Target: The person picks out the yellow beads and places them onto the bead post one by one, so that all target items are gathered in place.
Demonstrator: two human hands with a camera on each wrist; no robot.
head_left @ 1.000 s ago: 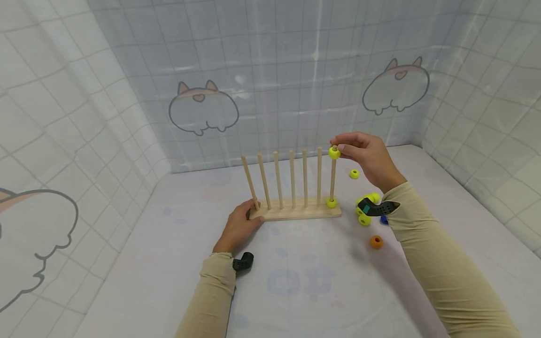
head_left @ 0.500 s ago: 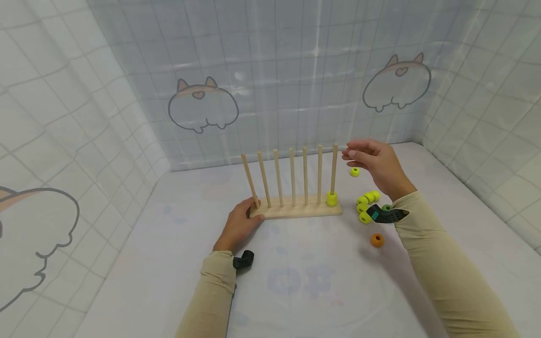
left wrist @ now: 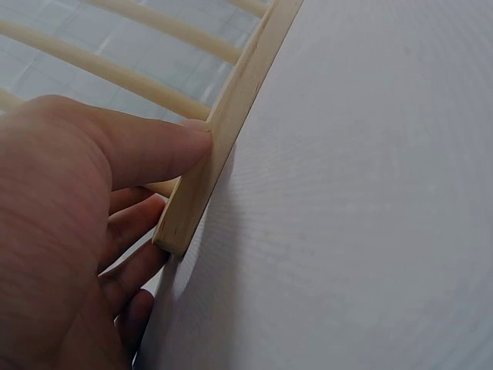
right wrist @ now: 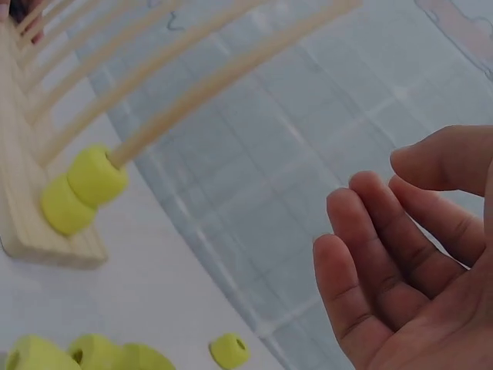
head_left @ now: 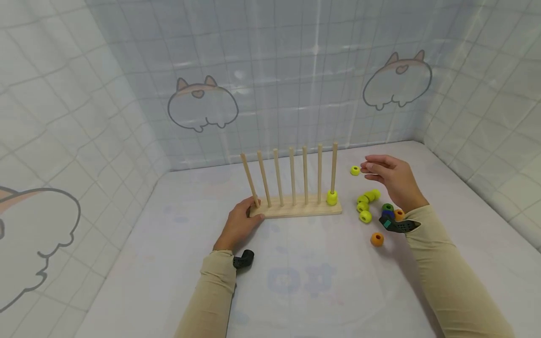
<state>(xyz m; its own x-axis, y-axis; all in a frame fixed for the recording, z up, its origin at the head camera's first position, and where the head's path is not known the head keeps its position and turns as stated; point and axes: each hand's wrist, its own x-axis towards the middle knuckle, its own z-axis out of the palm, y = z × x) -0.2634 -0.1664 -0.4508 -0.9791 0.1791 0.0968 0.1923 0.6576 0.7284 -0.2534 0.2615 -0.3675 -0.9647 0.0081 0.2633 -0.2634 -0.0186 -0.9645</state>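
Observation:
A wooden peg rack (head_left: 296,209) with a row of upright pegs stands on the table. My left hand (head_left: 240,226) grips its left end, thumb at the front edge of the base, as the left wrist view (left wrist: 115,162) also shows. Two yellow beads (head_left: 332,198) sit stacked at the foot of the rightmost peg (head_left: 334,166). My right hand (head_left: 393,177) hovers to the right of the rack, fingers loosely bent and nothing between them. Just left of its fingertips in the head view lies a single yellow bead (head_left: 355,170).
Several yellow beads (head_left: 362,206) lie clustered right of the rack. Beside them are a green bead (head_left: 387,207), a blue bead (head_left: 387,214) and an orange bead (head_left: 399,215), partly behind the wrist strap. Another orange bead (head_left: 377,239) lies nearer. Tile-patterned walls (head_left: 274,84) enclose the table.
My right hand has let go of a yellow bead at the rightmost peg's top, and the bead has dropped onto the one below. That hand has then moved right and down. My left hand stays put.

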